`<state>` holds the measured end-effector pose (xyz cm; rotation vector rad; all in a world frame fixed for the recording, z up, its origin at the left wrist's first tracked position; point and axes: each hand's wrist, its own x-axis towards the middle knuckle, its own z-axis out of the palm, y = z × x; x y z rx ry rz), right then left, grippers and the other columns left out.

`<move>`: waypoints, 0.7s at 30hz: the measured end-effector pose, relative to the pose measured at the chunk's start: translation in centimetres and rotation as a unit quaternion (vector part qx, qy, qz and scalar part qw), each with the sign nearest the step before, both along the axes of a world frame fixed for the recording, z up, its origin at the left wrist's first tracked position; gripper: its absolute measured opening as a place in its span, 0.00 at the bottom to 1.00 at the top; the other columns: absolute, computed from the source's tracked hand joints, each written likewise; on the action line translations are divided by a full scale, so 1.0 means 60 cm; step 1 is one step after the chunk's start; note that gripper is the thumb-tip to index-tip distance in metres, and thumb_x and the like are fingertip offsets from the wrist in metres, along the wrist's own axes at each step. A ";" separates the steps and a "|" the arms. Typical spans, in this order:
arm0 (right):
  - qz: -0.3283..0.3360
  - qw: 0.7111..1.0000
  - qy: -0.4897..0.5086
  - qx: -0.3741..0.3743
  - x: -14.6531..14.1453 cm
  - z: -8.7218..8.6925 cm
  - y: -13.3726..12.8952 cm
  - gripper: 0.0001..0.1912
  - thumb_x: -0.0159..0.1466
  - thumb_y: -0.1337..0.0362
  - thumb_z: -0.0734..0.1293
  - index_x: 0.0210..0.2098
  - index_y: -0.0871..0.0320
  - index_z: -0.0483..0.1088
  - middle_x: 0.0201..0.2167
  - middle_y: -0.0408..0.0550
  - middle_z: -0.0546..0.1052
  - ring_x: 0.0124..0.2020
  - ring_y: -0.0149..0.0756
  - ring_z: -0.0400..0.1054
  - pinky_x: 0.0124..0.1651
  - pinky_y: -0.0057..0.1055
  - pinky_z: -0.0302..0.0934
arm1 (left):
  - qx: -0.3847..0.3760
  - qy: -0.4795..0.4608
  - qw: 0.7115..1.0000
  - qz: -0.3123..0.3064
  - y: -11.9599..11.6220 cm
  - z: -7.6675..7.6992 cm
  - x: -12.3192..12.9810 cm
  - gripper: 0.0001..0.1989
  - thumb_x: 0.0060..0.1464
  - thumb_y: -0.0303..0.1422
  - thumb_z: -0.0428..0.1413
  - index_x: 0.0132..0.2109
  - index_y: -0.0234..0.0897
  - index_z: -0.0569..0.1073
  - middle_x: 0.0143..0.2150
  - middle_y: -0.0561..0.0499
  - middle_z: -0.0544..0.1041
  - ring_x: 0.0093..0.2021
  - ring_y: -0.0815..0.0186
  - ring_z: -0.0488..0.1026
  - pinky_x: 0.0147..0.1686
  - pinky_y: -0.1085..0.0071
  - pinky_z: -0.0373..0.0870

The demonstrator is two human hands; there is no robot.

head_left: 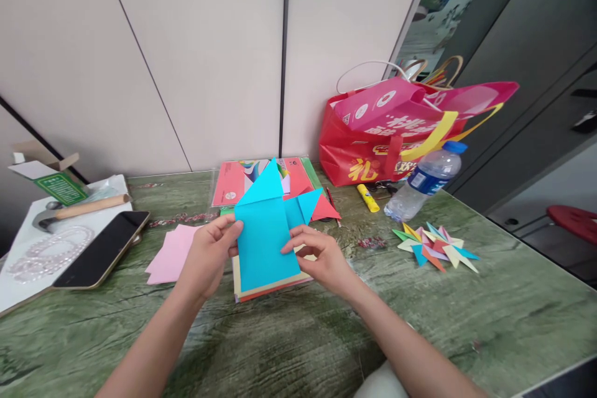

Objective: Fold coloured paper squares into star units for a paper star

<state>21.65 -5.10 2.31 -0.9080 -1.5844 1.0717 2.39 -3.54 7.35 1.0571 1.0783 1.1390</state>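
Note:
A sheet of blue paper [263, 245] with its top folded to a slanted point is held up between my hands. My left hand [214, 249] pinches its left edge between thumb and fingers. On the lower right edge, my right hand [321, 255] has its thumb and fingers closed. Behind the sheet, another blue folded piece [308, 204] with a pointed flap shows; part of it is hidden. Beneath lies a stack of coloured paper [273, 292], cream on top. Pink paper pieces [170, 255] lie beside my left wrist.
Folded multicoloured paper stars [438, 245] lie at the right, near a water bottle [426, 180], a yellow glue stick [368, 198] and a red bag [345, 143]. At left are a phone [105, 249], a hammer [93, 207], beads [51, 255] and a green box [60, 186].

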 end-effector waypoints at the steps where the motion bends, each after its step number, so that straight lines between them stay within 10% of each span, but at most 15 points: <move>1: -0.001 1.000 -0.002 0.001 0.000 0.001 0.000 0.12 0.49 0.74 0.63 0.29 0.53 0.74 0.34 0.47 0.68 0.42 0.36 0.63 0.30 0.24 0.64 | -0.002 -0.001 1.000 0.003 0.000 0.002 0.000 0.14 0.40 0.37 0.61 0.36 0.36 0.74 0.22 0.56 0.73 0.21 0.71 0.67 0.21 0.75 0.66; 14: -0.002 1.000 -0.023 0.020 0.002 0.005 -0.002 0.15 0.49 0.76 0.62 0.31 0.53 0.74 0.37 0.47 0.69 0.46 0.37 0.62 0.31 0.25 0.63 | 0.005 -0.019 1.000 -0.011 0.000 0.003 -0.002 0.19 0.41 0.34 0.61 0.43 0.38 0.71 0.23 0.56 0.74 0.22 0.71 0.69 0.25 0.75 0.69; 21: -0.066 0.973 -0.130 0.177 0.004 0.012 -0.003 0.12 0.57 0.72 0.63 0.34 0.50 0.74 0.53 0.48 0.61 0.51 0.41 0.59 0.49 0.39 0.59 | 0.002 0.014 1.000 0.012 0.002 -0.006 -0.004 0.17 0.40 0.38 0.62 0.39 0.36 0.73 0.24 0.54 0.76 0.24 0.68 0.71 0.25 0.73 0.70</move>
